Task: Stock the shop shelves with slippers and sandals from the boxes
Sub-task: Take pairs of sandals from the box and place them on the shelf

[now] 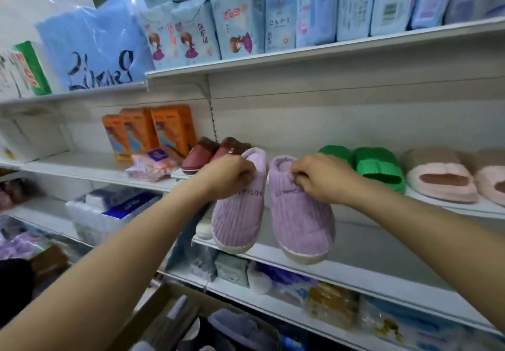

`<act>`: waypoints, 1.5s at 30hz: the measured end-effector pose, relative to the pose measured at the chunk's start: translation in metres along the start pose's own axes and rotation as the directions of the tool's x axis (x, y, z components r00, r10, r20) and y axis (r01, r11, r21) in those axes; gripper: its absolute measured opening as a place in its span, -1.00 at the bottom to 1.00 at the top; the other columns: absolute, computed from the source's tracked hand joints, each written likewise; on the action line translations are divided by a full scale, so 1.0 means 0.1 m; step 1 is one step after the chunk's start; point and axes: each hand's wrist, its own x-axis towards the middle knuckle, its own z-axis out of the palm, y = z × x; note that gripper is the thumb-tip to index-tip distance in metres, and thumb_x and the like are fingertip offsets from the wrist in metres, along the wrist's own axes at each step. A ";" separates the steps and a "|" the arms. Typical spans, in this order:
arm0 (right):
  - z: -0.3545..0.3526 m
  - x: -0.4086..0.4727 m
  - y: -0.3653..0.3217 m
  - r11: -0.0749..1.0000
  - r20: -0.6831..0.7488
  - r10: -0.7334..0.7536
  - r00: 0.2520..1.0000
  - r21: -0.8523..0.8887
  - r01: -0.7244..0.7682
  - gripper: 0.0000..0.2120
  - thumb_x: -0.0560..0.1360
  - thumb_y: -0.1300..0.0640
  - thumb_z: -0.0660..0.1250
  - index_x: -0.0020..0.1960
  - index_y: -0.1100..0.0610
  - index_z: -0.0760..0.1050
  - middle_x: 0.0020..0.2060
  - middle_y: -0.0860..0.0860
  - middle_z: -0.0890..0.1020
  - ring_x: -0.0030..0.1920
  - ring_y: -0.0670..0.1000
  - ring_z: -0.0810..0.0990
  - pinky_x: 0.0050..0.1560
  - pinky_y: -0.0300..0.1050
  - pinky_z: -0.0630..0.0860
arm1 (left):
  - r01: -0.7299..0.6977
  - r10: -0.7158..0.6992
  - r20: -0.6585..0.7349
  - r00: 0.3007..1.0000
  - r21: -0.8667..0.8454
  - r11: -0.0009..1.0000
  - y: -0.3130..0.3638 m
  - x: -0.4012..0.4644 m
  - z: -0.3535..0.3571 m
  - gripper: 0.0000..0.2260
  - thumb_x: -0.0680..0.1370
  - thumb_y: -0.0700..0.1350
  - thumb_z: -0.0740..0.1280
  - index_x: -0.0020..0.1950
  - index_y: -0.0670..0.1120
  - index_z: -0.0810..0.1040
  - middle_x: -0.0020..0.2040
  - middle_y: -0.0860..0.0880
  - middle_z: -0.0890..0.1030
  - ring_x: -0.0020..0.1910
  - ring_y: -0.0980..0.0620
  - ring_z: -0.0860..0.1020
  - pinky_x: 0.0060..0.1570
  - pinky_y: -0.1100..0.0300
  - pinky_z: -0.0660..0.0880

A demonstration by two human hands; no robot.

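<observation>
Both arms reach forward and up toward a white shop shelf (451,208), bare forearms stretched out from the lower corners of the view. The left hand (228,177) curls its fingers over the collar of the left lilac slipper (236,214), gripping it at the opening; the right hand (321,178) pinches the collar of the right lilac slipper (300,222) the same way, knuckles up and wrist slightly bent. The two ribbed slippers hang toe-down, side by side, in front of the shelf edge, their heels level with the shelf board and their pale soles facing the shelving below. On the shelf behind them, a pair of dark red slippers (210,154) sits to the left, a green pair (374,165) to the right, and pink fluffy slippers (442,178) farther right. Orange boxes (153,132) stand on the neighbouring shelf at left. An open cardboard box (164,301) holding more slippers lies below, near the bottom edge.
</observation>
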 end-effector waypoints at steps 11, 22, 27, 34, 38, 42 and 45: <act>0.45 1.01 0.04 0.963 0.016 0.261 0.965 -0.072 -0.260 -0.86 0.47 0.18 0.23 -0.23 0.00 0.38 0.01 0.14 0.62 0.00 0.22 0.58 -0.22 -0.13 0.32 | -0.038 0.043 0.069 0.997 -0.081 0.996 -0.75 1.05 0.39 -0.86 0.56 -0.22 0.18 -0.03 -0.18 0.53 0.01 -0.18 0.60 -0.02 -0.19 0.53 0.01 -0.01 0.45; 0.67 1.22 0.11 0.935 0.078 0.352 0.933 -0.085 -0.345 -0.79 0.51 0.21 0.18 0.09 0.14 0.51 0.15 0.19 0.56 0.12 0.22 0.54 0.04 -0.03 0.49 | -0.005 0.002 -0.012 1.000 -0.266 0.964 -0.89 1.35 0.75 -0.69 0.60 -0.20 0.15 0.33 -0.14 0.44 0.28 -0.19 0.51 0.23 -0.19 0.48 0.23 0.06 0.39; 0.51 0.88 -0.02 0.959 0.104 0.255 0.961 0.097 -0.265 -0.47 0.47 -0.10 0.32 0.36 0.03 0.25 0.29 0.07 0.36 0.16 0.13 0.49 0.11 -0.06 0.44 | -0.069 0.068 -0.019 0.998 -0.483 0.873 -1.00 0.99 0.78 -0.49 0.58 0.07 0.26 0.47 -0.05 0.23 0.43 -0.10 0.28 0.36 -0.09 0.38 0.35 0.05 0.33; 0.67 0.45 -0.21 0.973 0.258 0.049 0.965 -0.230 0.012 -0.27 0.35 -0.12 0.40 0.40 0.07 0.18 0.51 0.08 0.05 0.48 0.05 0.12 0.40 -0.16 0.15 | -0.330 0.343 0.040 0.939 -0.190 0.925 -1.12 0.57 0.96 0.03 0.25 0.07 0.58 0.55 0.02 0.01 0.54 0.02 -0.04 0.50 0.03 0.08 0.37 0.33 0.03; 0.66 0.51 -0.26 0.950 0.121 0.039 0.992 -0.313 0.001 -0.48 0.37 -0.04 0.33 0.30 0.00 0.33 0.40 0.04 0.26 0.33 0.10 0.36 0.16 -0.09 0.38 | -0.354 0.346 -0.112 0.931 -0.054 0.934 -1.10 0.53 0.92 -0.16 0.29 0.02 0.55 0.50 0.07 0.23 0.44 -0.04 0.23 0.32 -0.08 0.35 0.24 0.08 0.41; 0.67 0.59 -0.29 0.898 0.033 0.081 0.996 -0.436 -0.058 -0.61 0.43 -0.04 0.33 0.22 0.00 0.40 0.12 0.03 0.40 0.13 0.10 0.42 -0.24 -0.11 0.23 | -0.332 0.338 -0.258 0.905 0.068 0.941 -1.09 0.47 0.89 -0.39 0.34 0.00 0.53 0.36 0.05 0.45 0.20 -0.03 0.45 0.08 -0.06 0.43 -0.09 0.02 0.50; 0.74 0.64 -0.27 0.900 0.034 0.169 0.985 -0.413 -0.140 -0.63 0.47 -0.01 0.34 0.21 0.06 0.36 0.12 0.03 0.38 0.15 0.09 0.38 -0.32 -0.06 0.29 | -0.280 0.278 -0.276 0.920 0.034 0.959 -1.05 0.50 0.94 -0.52 0.41 -0.06 0.48 0.31 0.01 0.49 0.17 -0.06 0.47 0.07 -0.06 0.43 -0.14 -0.01 0.51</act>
